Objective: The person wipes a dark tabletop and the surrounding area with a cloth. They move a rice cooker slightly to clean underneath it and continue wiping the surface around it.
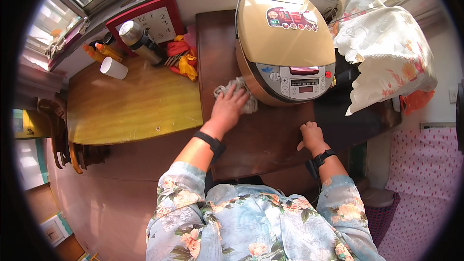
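Note:
My left hand [229, 106] lies over a crumpled, light-coloured cloth [249, 106], its fingers spread and pressing it onto the dark brown wooden table [261, 141]. The cloth sits against the lower left side of a gold rice cooker [286, 43]. That cooker has a closed lid with a printed sticker and a front panel of buttons. To the right, my right hand [312, 136] is at the table top in front of the cooker. Its fingers are curled with the thumb apart; the palm side is hidden. Both wrists wear black bands.
Left, a yellow wooden table [134, 105] holds a white cup [114, 68], a steel vacuum flask [142, 42], orange bottles [108, 51] and red and yellow plastic bags [185, 56]. A red-framed clock [159, 21] leans behind. Right of the cooker hangs a floral cloth cover [391, 54].

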`<state>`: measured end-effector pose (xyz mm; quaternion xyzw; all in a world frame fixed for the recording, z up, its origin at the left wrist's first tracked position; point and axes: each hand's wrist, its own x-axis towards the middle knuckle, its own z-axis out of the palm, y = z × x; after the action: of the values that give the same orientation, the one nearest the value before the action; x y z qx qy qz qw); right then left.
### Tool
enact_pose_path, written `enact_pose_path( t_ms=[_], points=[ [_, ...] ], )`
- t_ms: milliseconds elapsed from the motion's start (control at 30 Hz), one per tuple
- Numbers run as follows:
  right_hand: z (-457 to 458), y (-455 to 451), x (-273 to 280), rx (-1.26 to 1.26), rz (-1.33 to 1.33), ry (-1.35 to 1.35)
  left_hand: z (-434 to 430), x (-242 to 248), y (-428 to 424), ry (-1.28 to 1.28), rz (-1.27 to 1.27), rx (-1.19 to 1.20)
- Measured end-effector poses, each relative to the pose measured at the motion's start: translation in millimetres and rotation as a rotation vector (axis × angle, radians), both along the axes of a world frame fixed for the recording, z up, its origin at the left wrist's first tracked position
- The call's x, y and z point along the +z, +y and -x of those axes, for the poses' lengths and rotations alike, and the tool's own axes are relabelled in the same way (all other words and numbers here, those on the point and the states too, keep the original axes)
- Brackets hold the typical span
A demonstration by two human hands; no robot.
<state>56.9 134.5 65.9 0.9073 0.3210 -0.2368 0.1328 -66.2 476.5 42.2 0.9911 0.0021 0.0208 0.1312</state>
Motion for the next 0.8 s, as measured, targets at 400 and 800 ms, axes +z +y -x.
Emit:
enact_pose_path(
  t_ms=[400,800],
  points=[
    [2,-1,-7,0.006,0.033,-0.043,-95,-27,75,0.000,0.016,0.267],
    [2,-3,-12,0.041,0.041,-0.083,-26,-9,-25,0.113,0.008,0.102]
  ],
)
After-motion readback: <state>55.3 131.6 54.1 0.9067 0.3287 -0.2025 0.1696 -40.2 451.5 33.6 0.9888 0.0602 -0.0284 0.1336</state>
